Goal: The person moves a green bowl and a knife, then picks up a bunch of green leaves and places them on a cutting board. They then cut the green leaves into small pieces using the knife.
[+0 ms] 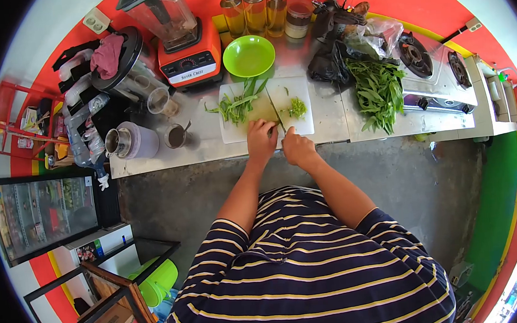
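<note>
My right hand (pixel 299 147) is wrapped round the handle of a knife (pixel 276 113), whose narrow blade points away from me across the white cutting board (pixel 230 132). Just left of the blade, my left hand (pixel 262 140) rests on the board with its fingers curled; what they press on is hidden. Cut green leaves and stems (pixel 237 106) lie in a loose pile on the board's left part. On its right part sits a small heap of finely chopped greens (pixel 297 107). Behind the board stands a bright green bowl (pixel 249 56).
Beyond the board are a red blender (pixel 189 64) and oil bottles (pixel 255 13). A glass with a spoon (pixel 176 136) and a grey-white flask (pixel 138 140) stand left. Leafy greens (pixel 378 94), a black plastic bag (pixel 328 64) and a gas stove (pixel 437 77) occupy the right.
</note>
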Demonstrator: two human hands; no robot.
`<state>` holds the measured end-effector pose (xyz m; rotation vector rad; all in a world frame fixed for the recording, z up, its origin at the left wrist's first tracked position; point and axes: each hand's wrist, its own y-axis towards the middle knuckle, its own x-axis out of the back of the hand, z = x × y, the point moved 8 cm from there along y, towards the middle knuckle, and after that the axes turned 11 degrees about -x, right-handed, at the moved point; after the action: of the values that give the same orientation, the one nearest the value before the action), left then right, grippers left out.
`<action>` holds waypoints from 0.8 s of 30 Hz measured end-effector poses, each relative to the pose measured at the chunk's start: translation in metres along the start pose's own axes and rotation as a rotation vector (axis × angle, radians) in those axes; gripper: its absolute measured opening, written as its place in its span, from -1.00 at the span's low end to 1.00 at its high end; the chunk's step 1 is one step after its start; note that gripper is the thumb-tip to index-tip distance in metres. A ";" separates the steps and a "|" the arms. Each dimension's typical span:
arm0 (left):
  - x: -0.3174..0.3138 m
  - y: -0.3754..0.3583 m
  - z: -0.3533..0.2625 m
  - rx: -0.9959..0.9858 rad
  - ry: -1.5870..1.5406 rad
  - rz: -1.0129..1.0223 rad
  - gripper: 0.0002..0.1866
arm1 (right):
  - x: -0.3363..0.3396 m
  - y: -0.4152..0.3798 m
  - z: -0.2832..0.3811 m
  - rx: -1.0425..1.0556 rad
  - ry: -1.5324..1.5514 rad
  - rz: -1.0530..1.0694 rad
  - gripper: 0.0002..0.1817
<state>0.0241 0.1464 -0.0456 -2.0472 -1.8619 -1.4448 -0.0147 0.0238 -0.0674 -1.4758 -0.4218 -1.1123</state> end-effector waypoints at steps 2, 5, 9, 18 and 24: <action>0.002 -0.001 0.001 0.008 -0.021 0.001 -0.90 | -0.003 -0.006 0.002 -0.005 -0.006 -0.001 -0.60; 0.002 -0.001 0.001 0.003 -0.037 -0.026 -0.88 | 0.000 0.005 0.007 0.016 -0.014 -0.030 -0.60; 0.003 -0.003 0.003 0.018 -0.057 -0.019 -0.87 | 0.011 0.012 0.012 0.057 0.009 -0.036 -0.60; 0.004 -0.004 0.001 0.014 0.004 -0.036 -0.87 | 0.002 0.000 0.007 0.004 0.075 -0.005 -0.60; 0.004 -0.004 -0.002 -0.016 -0.014 -0.042 -0.86 | 0.014 0.004 0.006 0.030 -0.019 0.016 -0.60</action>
<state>0.0189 0.1495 -0.0436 -2.0424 -1.9164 -1.4629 -0.0025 0.0242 -0.0570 -1.4623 -0.4372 -1.0754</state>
